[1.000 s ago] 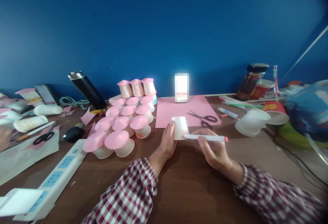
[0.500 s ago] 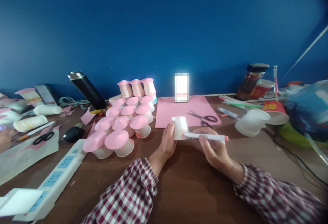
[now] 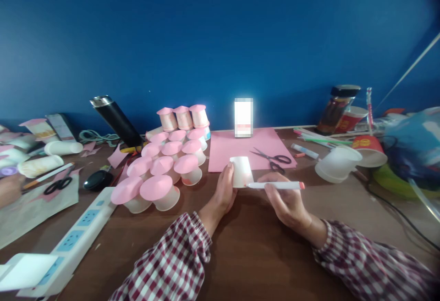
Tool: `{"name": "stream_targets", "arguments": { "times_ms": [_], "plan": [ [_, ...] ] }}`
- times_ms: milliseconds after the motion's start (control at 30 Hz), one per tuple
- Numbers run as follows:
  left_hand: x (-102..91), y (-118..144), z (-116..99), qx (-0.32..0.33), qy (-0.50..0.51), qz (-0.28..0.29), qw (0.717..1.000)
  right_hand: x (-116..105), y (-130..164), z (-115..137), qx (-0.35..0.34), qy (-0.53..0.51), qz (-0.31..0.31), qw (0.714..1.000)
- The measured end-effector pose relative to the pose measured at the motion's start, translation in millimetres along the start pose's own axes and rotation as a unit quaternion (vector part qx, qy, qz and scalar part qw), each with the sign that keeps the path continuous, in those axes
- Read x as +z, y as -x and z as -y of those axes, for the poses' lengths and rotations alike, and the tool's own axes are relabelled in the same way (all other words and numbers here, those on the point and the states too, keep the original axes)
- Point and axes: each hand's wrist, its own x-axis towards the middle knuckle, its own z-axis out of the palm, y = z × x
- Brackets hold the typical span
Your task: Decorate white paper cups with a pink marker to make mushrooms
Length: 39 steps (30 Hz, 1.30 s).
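While the left hand [image 3: 224, 192] grips a white cup [image 3: 242, 171] in its fingers, the right hand [image 3: 288, 205] pinches a marker [image 3: 283, 185]; scissors [image 3: 270, 157] lie just beyond those right fingers.

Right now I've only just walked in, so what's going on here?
One person holds a white cup in the left hand and a marker in the right hand, its tip at or very near the cup's lower part. Behind the cup, scissors lie partly open on pink paper. To the left stand many cups with pink paper tops. At the far left, another person's hand is blurred.
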Motion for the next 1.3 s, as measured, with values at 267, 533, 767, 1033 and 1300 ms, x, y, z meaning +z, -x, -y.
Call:
{"name": "stream_targets", "arguments": {
  "times_ms": [267,533,767,1033,1300],
  "plan": [
    [-0.7,0.1,1.3,0.005,-0.015,-0.003,1.0,0.3,0.6,-2.8,-0.002,0.014,0.002,1.0],
    [0.1,0.9,0.4,0.004,-0.021,-0.001,1.0,0.8,-0.6,2.3,-0.004,-0.001,-0.009,1.0],
    [0.9,0.5,0.4,-0.004,-0.01,-0.007,1.0,0.3,-0.3,2.4,0.015,-0.023,0.007,1.0],
    [-1.4,-0.6,2.6,0.002,-0.013,0.013,1.0,-1.1,0.8,-6.1,-0.01,0.019,-0.022,1.0],
    [0.2,0.0,2.0,0.008,-0.009,0.005,1.0,-1.1,0.4,-5.7,-0.006,0.025,-0.011,1.0]
  ]
}}
